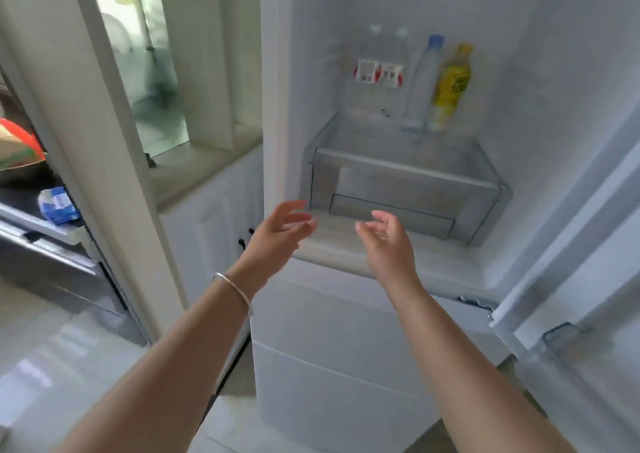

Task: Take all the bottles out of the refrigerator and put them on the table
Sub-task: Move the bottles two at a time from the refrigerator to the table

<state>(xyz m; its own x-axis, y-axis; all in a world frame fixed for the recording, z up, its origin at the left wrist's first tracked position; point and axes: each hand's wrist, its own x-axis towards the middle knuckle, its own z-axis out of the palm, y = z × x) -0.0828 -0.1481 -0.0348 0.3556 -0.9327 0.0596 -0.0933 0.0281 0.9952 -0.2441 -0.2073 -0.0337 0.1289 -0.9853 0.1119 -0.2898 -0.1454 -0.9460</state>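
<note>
The white refrigerator [346, 331] stands open in front of me. On its glass shelf [349, 130], at the back, stand several bottles: two clear ones with red-and-white labels [379, 71], a clear bottle with a blue cap [424, 81] and a yellow bottle [452, 85] at the right. My left hand [280, 230] and my right hand [384, 237] are raised side by side in front of the lower edge of the fridge compartment, well below the bottles. Both are empty with fingers spread.
A clear crisper drawer [398, 189] sits under the shelf. The open fridge door [571, 279] is at the right. A white counter ledge [194, 172] and cabinet lie left of the fridge. Further left, a dark surface holds a blue packet [57, 206].
</note>
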